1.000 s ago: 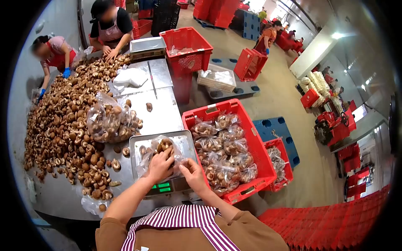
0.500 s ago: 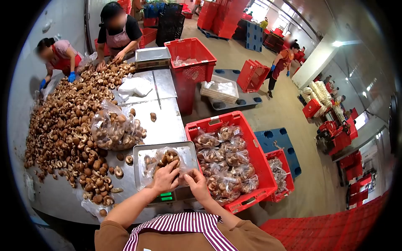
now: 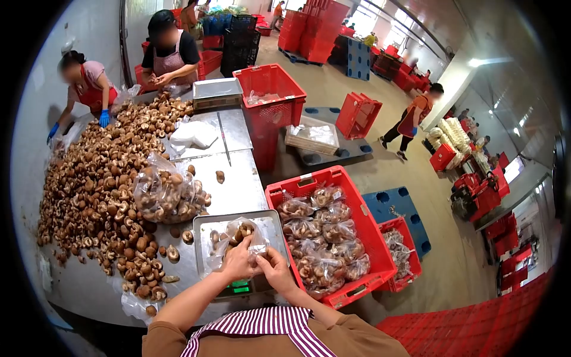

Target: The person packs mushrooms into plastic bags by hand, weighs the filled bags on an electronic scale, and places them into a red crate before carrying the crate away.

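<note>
A clear plastic bag of mushrooms point(image 3: 229, 237) lies on the metal tray of a weighing scale point(image 3: 201, 229). My left hand point(image 3: 240, 260) is closed on the bag's open edge, its fingers bent over the plastic. Close beside it, my right hand point(image 3: 275, 268) pinches the same edge at the right. The fingertips of both hands nearly meet there. Under my left wrist the green display point(image 3: 240, 287) of the scale is lit, partly covered. A larger, full bag of mushrooms point(image 3: 169, 193) rests on the table just beyond the scale.
A big heap of loose mushrooms point(image 3: 101, 184) covers the table's left side. To the right stands a red crate point(image 3: 380, 253) of filled bags. Another scale point(image 3: 217, 89) and a red bin point(image 3: 276, 113) are farther off. Two co-workers stand at the far end; one person point(image 3: 414, 119) walks the aisle.
My left hand has moved from over the mushrooms to the bag's edge, beside my right hand. A far co-worker has raised both hands off the heap. The person in the aisle has moved right.
</note>
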`<action>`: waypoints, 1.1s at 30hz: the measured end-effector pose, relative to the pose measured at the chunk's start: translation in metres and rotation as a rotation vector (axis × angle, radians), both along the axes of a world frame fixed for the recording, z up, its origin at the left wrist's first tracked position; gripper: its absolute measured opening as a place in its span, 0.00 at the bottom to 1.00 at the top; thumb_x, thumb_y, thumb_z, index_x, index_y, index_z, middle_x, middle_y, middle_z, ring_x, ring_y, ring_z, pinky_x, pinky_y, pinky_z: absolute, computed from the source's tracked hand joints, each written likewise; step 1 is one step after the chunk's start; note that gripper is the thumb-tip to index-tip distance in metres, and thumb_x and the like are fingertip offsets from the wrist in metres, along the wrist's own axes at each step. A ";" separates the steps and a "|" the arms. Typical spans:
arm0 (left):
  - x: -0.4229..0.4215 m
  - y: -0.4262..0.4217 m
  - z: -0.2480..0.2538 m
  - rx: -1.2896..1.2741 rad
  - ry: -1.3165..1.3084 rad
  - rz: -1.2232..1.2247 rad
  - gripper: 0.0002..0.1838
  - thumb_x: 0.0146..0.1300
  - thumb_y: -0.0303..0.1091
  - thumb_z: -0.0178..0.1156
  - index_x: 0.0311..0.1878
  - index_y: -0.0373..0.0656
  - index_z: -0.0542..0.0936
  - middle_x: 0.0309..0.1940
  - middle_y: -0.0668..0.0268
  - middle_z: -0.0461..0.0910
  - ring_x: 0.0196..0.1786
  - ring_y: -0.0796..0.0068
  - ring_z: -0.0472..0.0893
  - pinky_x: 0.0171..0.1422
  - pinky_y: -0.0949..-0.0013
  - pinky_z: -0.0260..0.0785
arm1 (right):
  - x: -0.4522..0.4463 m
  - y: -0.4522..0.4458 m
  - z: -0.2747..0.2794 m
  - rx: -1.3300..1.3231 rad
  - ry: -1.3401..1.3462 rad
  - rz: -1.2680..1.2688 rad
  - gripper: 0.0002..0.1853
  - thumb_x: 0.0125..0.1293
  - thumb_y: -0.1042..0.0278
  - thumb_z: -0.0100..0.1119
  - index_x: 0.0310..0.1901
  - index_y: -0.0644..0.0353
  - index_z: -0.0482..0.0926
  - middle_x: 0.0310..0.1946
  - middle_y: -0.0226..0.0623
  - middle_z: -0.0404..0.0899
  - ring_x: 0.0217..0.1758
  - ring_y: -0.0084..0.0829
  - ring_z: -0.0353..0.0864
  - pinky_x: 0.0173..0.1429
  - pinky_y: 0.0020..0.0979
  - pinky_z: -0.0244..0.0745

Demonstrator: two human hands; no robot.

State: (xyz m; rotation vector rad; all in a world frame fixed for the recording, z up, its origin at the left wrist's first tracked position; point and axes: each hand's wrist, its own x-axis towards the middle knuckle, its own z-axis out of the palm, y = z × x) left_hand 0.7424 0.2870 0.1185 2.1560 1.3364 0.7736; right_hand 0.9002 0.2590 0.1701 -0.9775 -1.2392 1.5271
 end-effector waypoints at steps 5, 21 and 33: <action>-0.003 -0.010 -0.008 0.019 0.002 0.013 0.36 0.50 0.50 0.70 0.61 0.44 0.75 0.64 0.48 0.68 0.55 0.43 0.78 0.54 0.49 0.75 | 0.007 -0.002 -0.004 -0.029 0.014 -0.026 0.07 0.74 0.74 0.51 0.48 0.66 0.76 0.39 0.32 0.81 0.43 0.20 0.80 0.50 0.24 0.76; 0.002 -0.004 -0.010 0.071 -0.194 0.225 0.27 0.50 0.34 0.69 0.55 0.42 0.76 0.51 0.53 0.77 0.48 0.48 0.82 0.51 0.53 0.75 | 0.016 -0.006 -0.003 -0.032 -0.023 -0.093 0.08 0.74 0.70 0.52 0.47 0.64 0.78 0.38 0.32 0.83 0.40 0.21 0.80 0.48 0.25 0.75; 0.016 0.013 -0.013 -0.030 -0.185 0.337 0.24 0.50 0.29 0.64 0.53 0.43 0.74 0.45 0.53 0.80 0.48 0.46 0.80 0.51 0.52 0.74 | 0.010 -0.003 -0.011 -0.080 -0.017 -0.075 0.07 0.74 0.70 0.52 0.44 0.64 0.79 0.36 0.33 0.83 0.37 0.21 0.81 0.45 0.23 0.75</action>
